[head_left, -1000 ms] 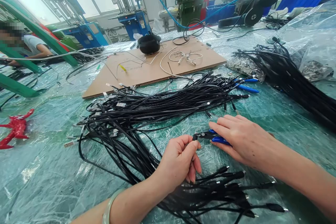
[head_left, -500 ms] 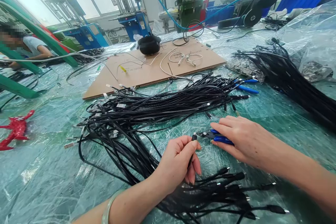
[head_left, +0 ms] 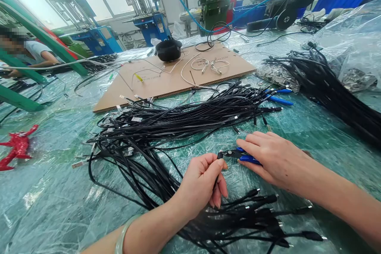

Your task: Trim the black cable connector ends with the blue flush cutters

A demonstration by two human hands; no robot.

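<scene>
Between thumb and fingers, my left hand [head_left: 205,180] pinches a black cable connector [head_left: 220,155] upright, with its small metal tip up. My right hand [head_left: 268,158] is closed on the blue handles of small cutting pliers [head_left: 250,159]. The dark jaws point left and meet the connector's tip; whether they touch it is too small to tell. Below my hands lie black cables [head_left: 256,216] with their connector ends to the right. Beyond my hands, a bundle of black cables [head_left: 190,117] stretches across the table.
Flattened cardboard [head_left: 175,75] holds a black round object [head_left: 168,50] and pale cables. Blue-handled pliers [head_left: 279,100] lie by the bundle's right end. More black cables [head_left: 333,87] are at the right, a red object [head_left: 19,147] at the left. A person [head_left: 38,53] is at far left.
My right hand and the pliers have shifted slightly left, bringing the jaws up to the connector's tip. My left hand has hardly moved.
</scene>
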